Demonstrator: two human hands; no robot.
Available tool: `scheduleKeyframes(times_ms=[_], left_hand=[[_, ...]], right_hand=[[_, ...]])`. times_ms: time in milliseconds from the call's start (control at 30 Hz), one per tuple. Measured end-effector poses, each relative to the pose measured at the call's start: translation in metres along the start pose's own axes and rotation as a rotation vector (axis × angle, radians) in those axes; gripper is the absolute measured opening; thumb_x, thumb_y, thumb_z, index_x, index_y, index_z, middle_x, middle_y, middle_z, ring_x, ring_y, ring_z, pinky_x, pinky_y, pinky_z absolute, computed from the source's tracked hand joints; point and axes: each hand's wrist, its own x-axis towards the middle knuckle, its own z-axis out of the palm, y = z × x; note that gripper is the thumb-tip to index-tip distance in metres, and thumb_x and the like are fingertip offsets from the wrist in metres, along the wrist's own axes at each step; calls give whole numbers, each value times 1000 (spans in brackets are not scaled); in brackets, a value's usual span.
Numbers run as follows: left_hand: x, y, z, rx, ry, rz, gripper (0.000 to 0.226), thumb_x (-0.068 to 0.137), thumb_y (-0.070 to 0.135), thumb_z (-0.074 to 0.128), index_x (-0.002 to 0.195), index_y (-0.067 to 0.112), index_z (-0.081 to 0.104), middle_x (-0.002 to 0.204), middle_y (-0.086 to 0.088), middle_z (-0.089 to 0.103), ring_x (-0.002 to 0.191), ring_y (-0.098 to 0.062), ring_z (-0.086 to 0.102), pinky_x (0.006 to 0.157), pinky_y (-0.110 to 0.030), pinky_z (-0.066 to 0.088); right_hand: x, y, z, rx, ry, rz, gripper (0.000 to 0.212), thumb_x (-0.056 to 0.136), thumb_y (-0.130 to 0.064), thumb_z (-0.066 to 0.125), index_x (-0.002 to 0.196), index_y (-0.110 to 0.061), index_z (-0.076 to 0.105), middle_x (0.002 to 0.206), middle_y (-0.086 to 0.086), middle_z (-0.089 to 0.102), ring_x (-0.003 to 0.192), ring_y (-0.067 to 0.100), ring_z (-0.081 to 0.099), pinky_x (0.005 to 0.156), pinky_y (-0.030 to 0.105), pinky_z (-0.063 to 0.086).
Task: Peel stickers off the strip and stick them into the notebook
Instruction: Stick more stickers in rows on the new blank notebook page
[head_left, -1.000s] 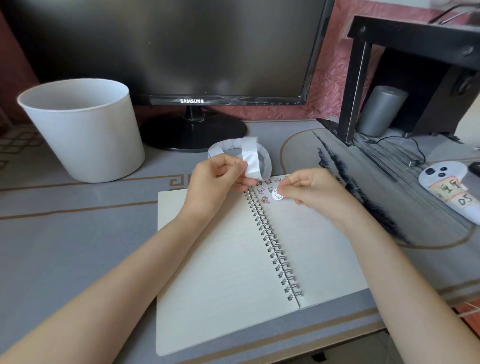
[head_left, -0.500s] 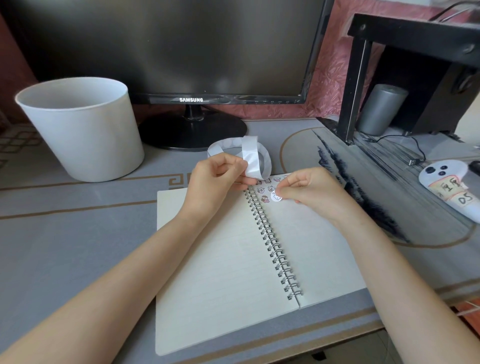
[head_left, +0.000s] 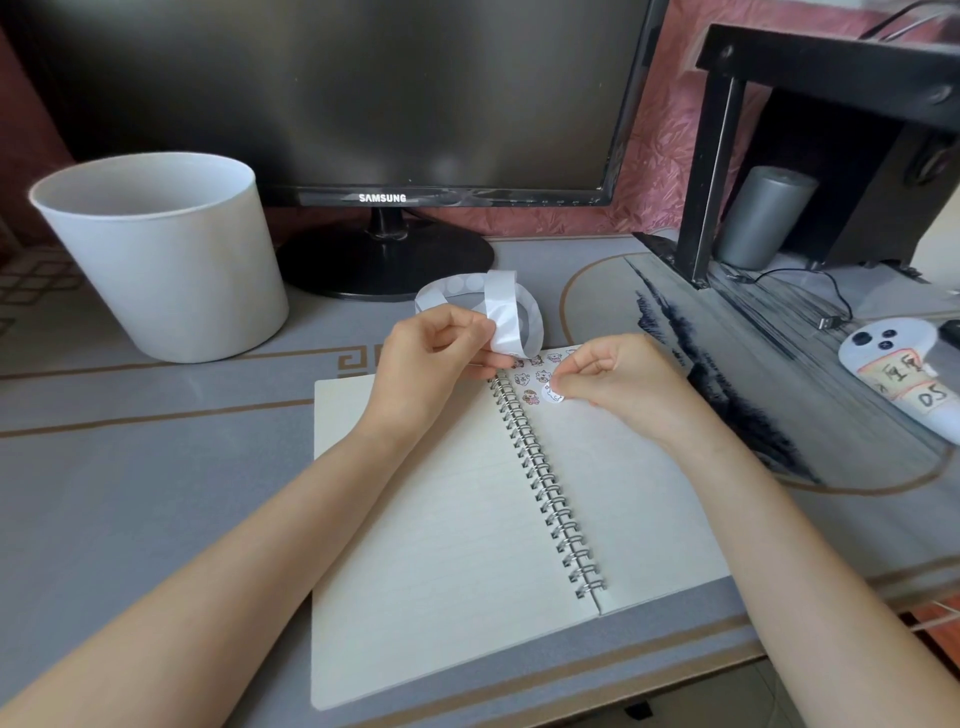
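Strip (head_left: 506, 317): white backing, looped, curling up and back toward the counter's (head_left: 130, 467) far edge.
Left hand (head_left: 431, 358): fingers (head_left: 480, 332) curled, pinching the strip's near end over the notebook's (head_left: 441, 519) far edge, beside the spiral.
Right hand (head_left: 618, 379): fingers pinching a round white sticker (head_left: 551, 393).
Sticker: low over the right page near its far edge, just right of the spiral and below small stickers already placed; whether it touches the paper cannot be told.
Deciding relation: the sticker sits at the right fingertips, directly above bare page, so the right hand is nearer.
Step, judged: pressing the sticker down.
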Motion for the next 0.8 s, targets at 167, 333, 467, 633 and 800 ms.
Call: scheduleKeyframes(times_ms=[167, 333, 467, 633, 800], left_hand=[[0, 0, 0, -2, -2, 0, 12, 94, 12, 56, 85, 7, 62, 77, -10, 73, 78, -21, 73, 72, -26, 57], [1, -1, 0, -4, 1, 0, 13, 94, 12, 56, 83, 8, 61, 76, -10, 73, 78, -21, 73, 72, -25, 57], [0, -1, 0, -9, -1, -2, 12, 94, 11, 56, 84, 7, 61, 76, -9, 73, 77, -21, 73, 70, -24, 57], [1, -1, 0, -8, 1, 0, 12, 94, 11, 56, 85, 6, 61, 76, -10, 73, 77, -21, 73, 71, -25, 57], [1, -1, -1, 2, 1, -4, 12, 94, 11, 56, 86, 4, 61, 76, -9, 72, 77, -21, 73, 74, -28, 58]], right_hand=[[-1, -1, 0, -15, 6, -1, 5, 77, -12, 72, 82, -10, 72, 69, -3, 65, 62, 7, 55, 59, 22, 39], [-1, -2, 1, -32, 10, -5, 4, 77, -12, 72, 80, -12, 72, 67, -5, 64, 59, 5, 54, 54, 17, 38], [-1, -2, 1, -74, 26, -6, 3, 76, -14, 72, 76, -16, 71, 64, -9, 62, 54, 3, 51, 43, 9, 34], [1, -1, 3, -115, 48, -11, 9, 74, -17, 73, 68, -21, 67, 61, -11, 60, 53, 1, 51, 47, 14, 36], [1, 0, 4, -150, 62, -27, 10, 74, -21, 74, 68, -20, 67, 60, -11, 59, 53, 3, 51, 52, 21, 36]])
